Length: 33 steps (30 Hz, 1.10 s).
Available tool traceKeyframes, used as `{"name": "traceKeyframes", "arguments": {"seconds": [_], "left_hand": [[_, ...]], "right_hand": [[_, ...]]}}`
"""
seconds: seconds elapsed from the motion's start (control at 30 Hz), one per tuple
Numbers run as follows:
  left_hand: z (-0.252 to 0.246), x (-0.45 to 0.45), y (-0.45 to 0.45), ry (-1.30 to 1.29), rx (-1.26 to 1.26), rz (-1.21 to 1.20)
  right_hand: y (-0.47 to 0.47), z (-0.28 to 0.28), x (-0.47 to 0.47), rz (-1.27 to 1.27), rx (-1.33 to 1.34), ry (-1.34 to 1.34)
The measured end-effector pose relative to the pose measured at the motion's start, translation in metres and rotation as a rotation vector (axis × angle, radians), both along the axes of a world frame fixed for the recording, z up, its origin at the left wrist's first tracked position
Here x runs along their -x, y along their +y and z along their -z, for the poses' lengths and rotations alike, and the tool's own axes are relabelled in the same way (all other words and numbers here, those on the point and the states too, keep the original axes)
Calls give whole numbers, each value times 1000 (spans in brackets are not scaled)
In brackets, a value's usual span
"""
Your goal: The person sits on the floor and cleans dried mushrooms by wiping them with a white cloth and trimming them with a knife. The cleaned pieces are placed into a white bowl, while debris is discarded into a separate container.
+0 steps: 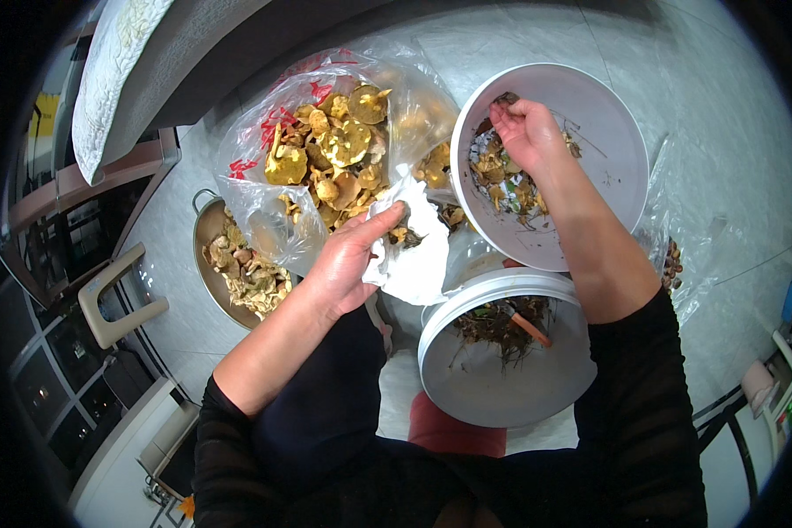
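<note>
My left hand point(346, 267) grips a crumpled white paper towel point(429, 274) with dark debris and yellowish mushroom bits point(406, 236) lying on it. Inside the upper white bucket point(610, 178), my right hand point(528, 135) pinches a small dark brown piece point(507, 98), perhaps a mushroom, near the rim. Mushrooms and plant scraps point(501, 171) lie at that bucket's bottom. Beyond my left hand, an open clear plastic bag point(244, 142) with red print is full of yellow-brown mushrooms point(344, 142).
Closer to me stands another white bucket point(501, 389) with dark plant debris point(495, 327) and an orange-handled tool point(531, 330). A handled metal pan point(204, 277) at left contains pale mushrooms point(251, 277). Clear plastic point(693, 264) and small brown nuts or fruits point(672, 264) lie at right on the tiled floor point(732, 165).
</note>
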<state>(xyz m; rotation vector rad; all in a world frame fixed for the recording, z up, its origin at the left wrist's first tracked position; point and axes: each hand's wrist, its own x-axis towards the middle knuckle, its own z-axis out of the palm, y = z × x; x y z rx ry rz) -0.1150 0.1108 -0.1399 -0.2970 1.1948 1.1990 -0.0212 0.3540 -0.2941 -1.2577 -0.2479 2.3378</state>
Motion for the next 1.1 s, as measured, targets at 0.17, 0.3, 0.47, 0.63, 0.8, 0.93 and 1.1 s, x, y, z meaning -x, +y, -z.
{"name": "traceKeyframes", "arguments": {"seconds": [0.17, 0.3, 0.47, 0.63, 0.8, 0.93, 1.1], "left_hand": [[1, 0, -1, 13, 5, 0], [0, 2, -1, -10, 5, 8], [-3, 0, 1, -2, 2, -49], [-1, 0, 2, -46, -35, -37], [-1, -5, 2, -67, -95, -95], [-3, -6, 1, -69, -105, -108], [-6, -6, -3, -36, -166, -104]], "right_hand": [[-3, -5, -5, -82, -17, 79], [-3, 2, -7, -81, -18, 53], [-1, -24, -22, -191, -77, 170], [-22, -120, -40, -746, -589, 140], [-78, -174, -35, -1066, -1210, 111], [-91, -180, -31, -1108, -1666, 37], [-88, -178, -38, -1220, -1894, -42]]}}
